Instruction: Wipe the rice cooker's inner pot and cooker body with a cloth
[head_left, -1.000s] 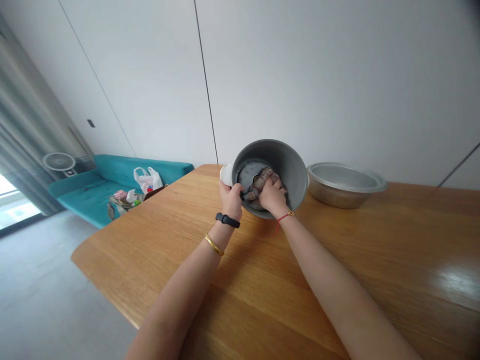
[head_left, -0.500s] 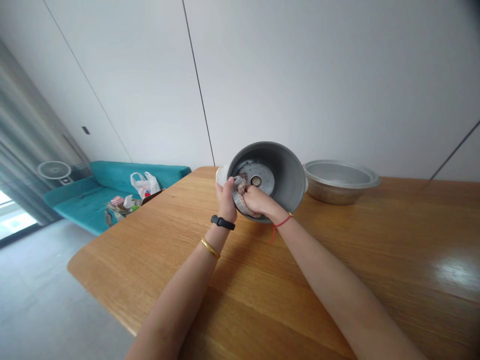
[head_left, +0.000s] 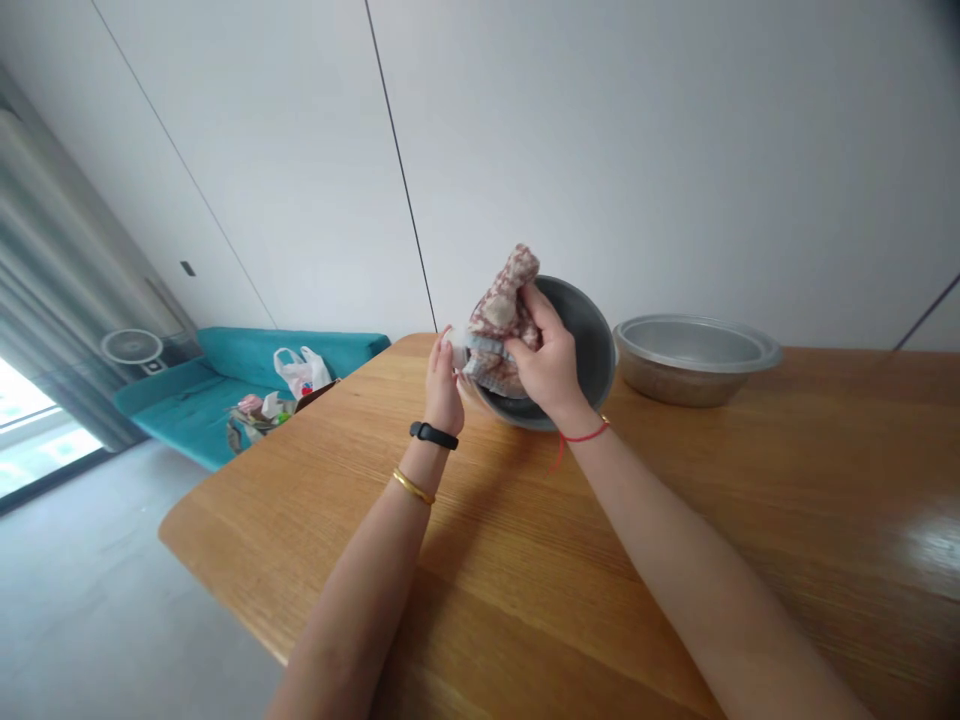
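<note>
A grey metal pot (head_left: 589,345) is tipped on its side on the wooden table (head_left: 675,560), its opening facing me. My left hand (head_left: 442,385) grips the pot's left rim, beside a small white part. My right hand (head_left: 547,365) holds a bunched reddish patterned cloth (head_left: 502,305) in front of the pot's opening, above the near rim. The cloth and my right hand hide most of the pot's inside.
A wide shallow metal basin (head_left: 694,358) stands on the table to the right of the pot, near the white wall. Left of the table are a teal sofa (head_left: 217,385) with a plastic bag (head_left: 300,370), a fan (head_left: 131,347) and a curtain.
My right hand has drawn the cloth out of the pot's inside and lifted it above the rim. My left hand stays on the pot's left rim.
</note>
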